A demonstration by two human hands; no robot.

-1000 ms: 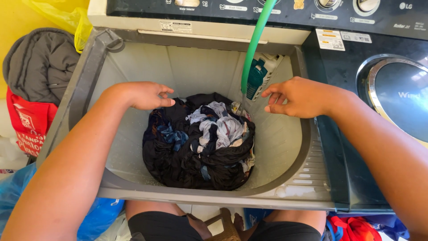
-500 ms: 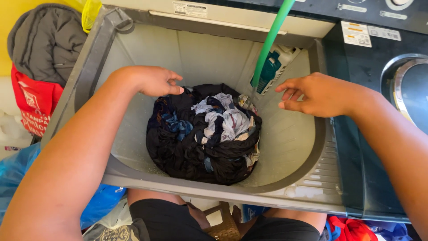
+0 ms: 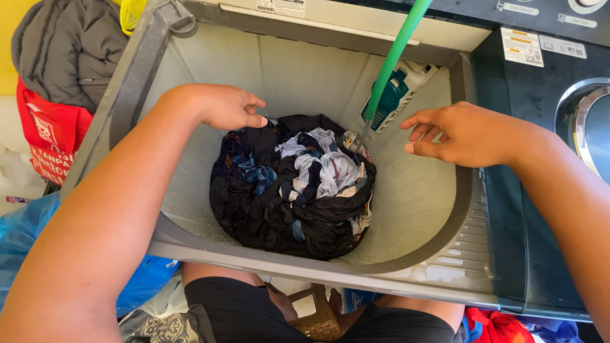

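- Head view, left hand (image 3: 225,107): raised over the left part of the tub (image 3: 298,76), above the near-left edge of the laundry (image 3: 292,184). Fingers (image 3: 254,121) loosely curled, pointing right, empty; no contact with the cloth visible.
- Head view, right hand (image 3: 460,133): raised over the right side of the tub, palm down. Fingers (image 3: 419,132) half spread, pointing left, empty; clear of the laundry and just right of the hose (image 3: 397,54).
- Laundry: dark, twisted heap with pale and blue pieces on top, lying at the bottom of the tub, centred between both hands.
- Hose: green, running down from the top edge into the tub at the rear right, ending beside a white and teal filter (image 3: 397,95) on the tub wall.
- Panel (image 3: 508,16): dark, along the top of the machine; round lid (image 3: 591,124) at far right.
- Left of the machine: grey jacket (image 3: 70,51) over a red bag (image 3: 47,140); blue bag (image 3: 25,235) below.
- Bottom edge: knees in black shorts (image 3: 229,311), on a wicker stool (image 3: 314,321).
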